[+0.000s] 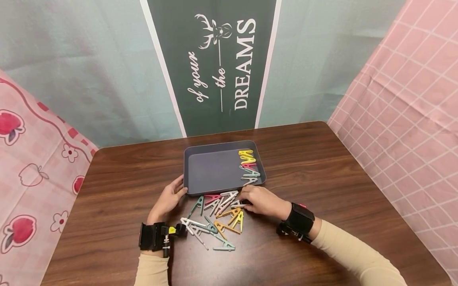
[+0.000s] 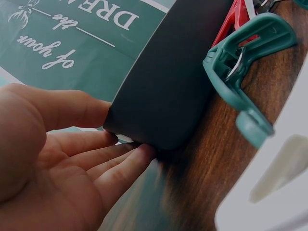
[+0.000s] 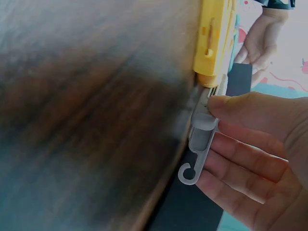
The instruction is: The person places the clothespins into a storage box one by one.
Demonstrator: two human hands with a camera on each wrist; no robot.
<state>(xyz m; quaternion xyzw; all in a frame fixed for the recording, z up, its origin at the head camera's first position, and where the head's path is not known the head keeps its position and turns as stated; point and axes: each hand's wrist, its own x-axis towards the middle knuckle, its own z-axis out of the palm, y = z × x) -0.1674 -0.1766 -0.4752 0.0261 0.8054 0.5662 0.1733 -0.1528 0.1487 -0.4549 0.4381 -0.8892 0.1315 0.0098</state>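
My left hand point(image 1: 170, 198) holds the front left corner of a dark grey tray point(image 1: 211, 171), its thumb and fingertips against the tray's corner point(image 2: 159, 110). At the pile's right edge, my right hand point(image 1: 262, 201) pinches a light grey clothespin point(image 3: 203, 122) between thumb and fingers; a small hook shows at the clothespin's end. Inside the tray, along its right side, several clothespins lie in a column: yellow point(image 1: 245, 153), red point(image 1: 249, 166), pale green point(image 1: 250, 173) and grey point(image 1: 249, 180).
In front of the tray several loose clothespins lie in a heap on the brown wooden table point(image 1: 304, 171): a dark green one point(image 1: 196, 205), orange point(image 1: 223, 228), yellow point(image 1: 240, 219), mint point(image 1: 224, 244) and white ones. Some overlap. Patterned curtains point(image 1: 404, 91) surround the table.
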